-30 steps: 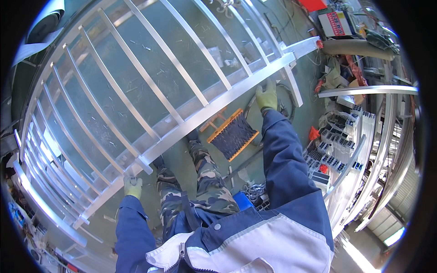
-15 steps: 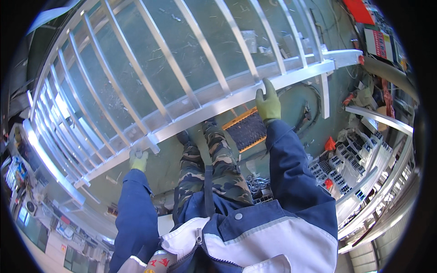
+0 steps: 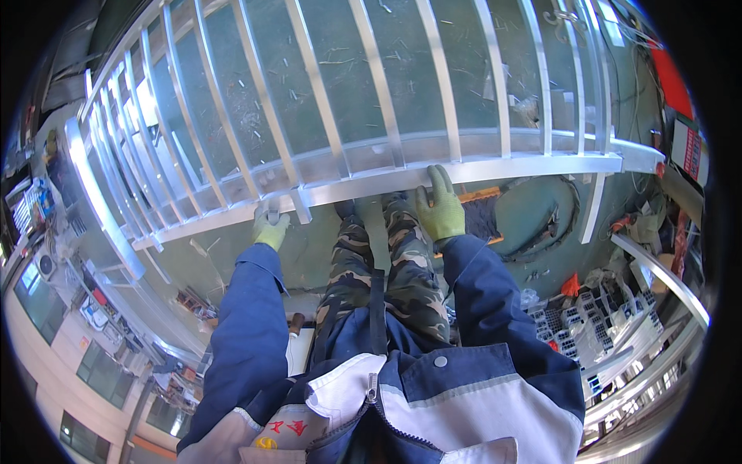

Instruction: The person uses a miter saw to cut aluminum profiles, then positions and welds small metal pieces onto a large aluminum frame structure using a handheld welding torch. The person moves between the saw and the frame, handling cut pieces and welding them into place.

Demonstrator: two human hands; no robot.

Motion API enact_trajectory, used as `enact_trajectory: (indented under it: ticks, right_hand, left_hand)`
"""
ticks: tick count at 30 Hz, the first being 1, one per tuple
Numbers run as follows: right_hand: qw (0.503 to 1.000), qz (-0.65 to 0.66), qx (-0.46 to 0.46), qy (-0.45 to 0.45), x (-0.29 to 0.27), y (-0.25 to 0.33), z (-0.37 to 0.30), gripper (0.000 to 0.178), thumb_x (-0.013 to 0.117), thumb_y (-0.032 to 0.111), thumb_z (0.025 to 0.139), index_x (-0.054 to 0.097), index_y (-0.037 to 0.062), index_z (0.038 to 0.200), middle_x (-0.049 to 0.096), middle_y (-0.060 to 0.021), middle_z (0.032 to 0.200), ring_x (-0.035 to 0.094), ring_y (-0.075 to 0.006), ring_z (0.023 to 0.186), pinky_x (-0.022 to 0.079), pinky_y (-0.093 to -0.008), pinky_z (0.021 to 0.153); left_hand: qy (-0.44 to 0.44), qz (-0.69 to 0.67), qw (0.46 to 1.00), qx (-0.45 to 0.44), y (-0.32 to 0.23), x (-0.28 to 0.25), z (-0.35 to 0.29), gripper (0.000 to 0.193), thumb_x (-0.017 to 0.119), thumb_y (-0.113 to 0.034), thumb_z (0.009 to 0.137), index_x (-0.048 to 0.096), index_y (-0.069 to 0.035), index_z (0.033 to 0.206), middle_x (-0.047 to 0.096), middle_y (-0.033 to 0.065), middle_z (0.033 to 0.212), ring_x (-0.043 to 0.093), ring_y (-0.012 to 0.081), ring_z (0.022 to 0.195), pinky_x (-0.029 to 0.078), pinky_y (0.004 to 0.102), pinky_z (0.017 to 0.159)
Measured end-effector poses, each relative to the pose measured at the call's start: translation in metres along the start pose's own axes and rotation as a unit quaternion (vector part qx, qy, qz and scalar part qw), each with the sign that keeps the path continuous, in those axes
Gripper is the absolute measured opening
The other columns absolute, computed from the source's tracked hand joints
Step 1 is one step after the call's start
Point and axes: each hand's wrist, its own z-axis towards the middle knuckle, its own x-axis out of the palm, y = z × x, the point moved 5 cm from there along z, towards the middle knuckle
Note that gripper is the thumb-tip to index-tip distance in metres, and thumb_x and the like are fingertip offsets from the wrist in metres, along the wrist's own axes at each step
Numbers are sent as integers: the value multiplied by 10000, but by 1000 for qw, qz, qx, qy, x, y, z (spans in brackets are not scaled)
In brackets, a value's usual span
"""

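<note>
One second ago, the right grip (image 3: pixel 440 213) was near the right end of the rail (image 3: pixel 348 185). Now it is several bars inward, closer to the left grip (image 3: pixel 270 228), which has stayed just left of the short stub (image 3: pixel 301 206). The rail also looks more level in the view. In my judgement, both hands now work on one middle stretch of it.

The right thumb and fingers are spread wide upon the rail; whether they press, I cannot tell. The left fingertips touch its near edge, but I cannot tell if they close around it.

Both palms are hidden. The frame (image 3: pixel 319 93) goes away beyond both grips; its far side is cut off, and left of the left grip its bars crowd together. The brush (image 3: pixel 481 219), just right of the right grip, is partly covered.
</note>
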Motion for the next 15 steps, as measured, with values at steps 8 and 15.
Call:
enact_trajectory:
  ticks: [8,15]
  right_hand:
    - [987,-39,-55,147,64,53,-19,518,602,278,944,542,59,1409,533,-209,1472,636,-436,1154,516,-492,996]
    - [969,-27,-132,206,116,101,-38,500,607,257,930,533,72,1389,535,-202,1455,647,-451,1109,532,-515,939]
  left_hand:
    - [32,-55,998,-18,-12,-5,-9,790,785,-346,853,486,63,1459,500,162,1533,577,263,1316,448,332,1079]
    - [47,-57,995,-67,-36,-23,-30,736,788,-367,850,567,96,1378,389,160,1621,568,277,1326,445,344,1085]
